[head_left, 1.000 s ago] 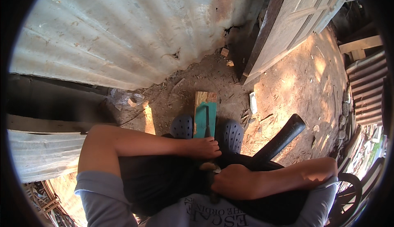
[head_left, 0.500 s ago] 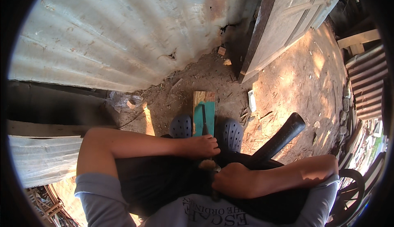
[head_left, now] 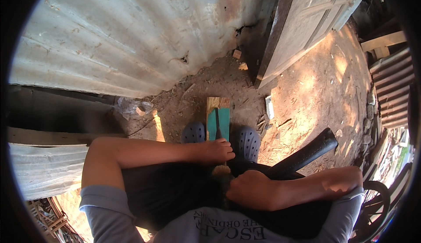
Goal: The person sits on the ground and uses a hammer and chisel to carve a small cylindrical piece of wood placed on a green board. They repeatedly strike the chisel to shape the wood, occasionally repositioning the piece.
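My left hand is closed round a chisel. Its dark blade lies along a board painted teal, with bare wood at the far end. The chisel's pale butt shows just below that hand. My right hand, a closed fist, sits close to the butt and grips a hammer near its head. A thick black handle sticks out from it to the upper right; the head is mostly lost in shadow against my dark clothing. The board stands between my feet in grey-blue clogs.
Ahead rises a corrugated metal wall. A wooden door leans or stands at the upper right. On the dirt floor lie a white block, wood scraps and a crumpled plastic bag. A dark curved rim is at my right elbow.
The hammer's black handle has swung lower and to the right as my right fist turned slightly. My left hand has shifted a little farther up the chisel's line; the board has hardly moved.
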Demonstrator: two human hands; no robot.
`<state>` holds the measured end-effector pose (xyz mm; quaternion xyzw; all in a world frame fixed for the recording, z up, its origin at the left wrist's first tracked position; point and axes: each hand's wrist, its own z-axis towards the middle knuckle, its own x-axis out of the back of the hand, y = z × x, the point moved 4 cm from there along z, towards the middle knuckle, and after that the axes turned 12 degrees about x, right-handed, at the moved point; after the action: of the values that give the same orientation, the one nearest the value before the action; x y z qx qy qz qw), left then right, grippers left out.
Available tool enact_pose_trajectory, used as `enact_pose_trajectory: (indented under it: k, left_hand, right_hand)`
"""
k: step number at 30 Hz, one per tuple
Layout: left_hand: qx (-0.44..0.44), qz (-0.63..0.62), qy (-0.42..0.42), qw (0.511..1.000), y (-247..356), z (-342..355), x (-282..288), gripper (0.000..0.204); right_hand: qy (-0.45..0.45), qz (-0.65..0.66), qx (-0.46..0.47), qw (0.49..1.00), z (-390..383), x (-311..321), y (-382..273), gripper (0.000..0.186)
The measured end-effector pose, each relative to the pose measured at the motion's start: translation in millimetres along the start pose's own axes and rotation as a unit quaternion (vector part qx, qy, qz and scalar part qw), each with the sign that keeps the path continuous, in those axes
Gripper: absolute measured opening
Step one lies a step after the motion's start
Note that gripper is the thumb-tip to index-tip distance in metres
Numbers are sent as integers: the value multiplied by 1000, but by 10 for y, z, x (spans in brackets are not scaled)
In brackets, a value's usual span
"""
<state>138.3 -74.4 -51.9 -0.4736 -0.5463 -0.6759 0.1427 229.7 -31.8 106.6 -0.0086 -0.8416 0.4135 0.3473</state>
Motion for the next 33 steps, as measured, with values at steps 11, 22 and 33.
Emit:
enact_pose_trajectory:
  k: [11, 22, 33]
  left_hand:
    - [-3, 24, -39, 999, -51, 17, -15, 17]
    - [-26, 41, -12, 999, -96, 0, -110, 15]
    - [-11, -25, -32, 999, -35, -55, 58, 20]
  right_hand:
    - [13, 30, 36, 999, -24, 98, -4, 11]
    - [-9, 15, 27, 999, -37, 164, -115, 11]
    - [-40, -146, -235, 960, -164, 205, -17, 7]
